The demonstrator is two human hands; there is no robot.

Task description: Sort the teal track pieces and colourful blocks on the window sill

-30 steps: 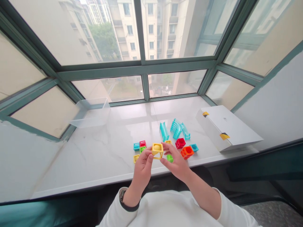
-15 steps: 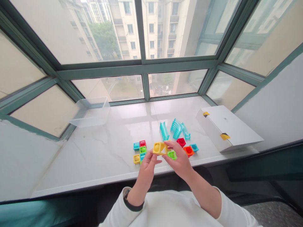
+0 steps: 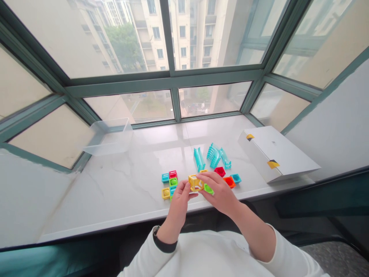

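Both hands hold a yellow hollow cube block [image 3: 195, 182] just above the white marble sill [image 3: 129, 184]. My left hand [image 3: 179, 204] pinches its left side; my right hand [image 3: 220, 192] grips its right side with curled fingers. A green block [image 3: 208, 189] lies under my right fingers. To the left sits a cluster of blue, red, green and yellow blocks [image 3: 169, 182]. Beyond my right hand lie a red block [image 3: 220, 171], an orange block [image 3: 230, 181] and a small blue block [image 3: 236, 177].
Teal ribbed curved track pieces [image 3: 213, 156] lie behind the blocks. A white cardboard box [image 3: 273, 154] rests at the right of the sill. A clear plastic bin [image 3: 109, 136] stands at the back left by the window frame.
The yellow cube has turned in my fingers and come down closer to the sill. The green block under my right fingers showed more half a second ago.
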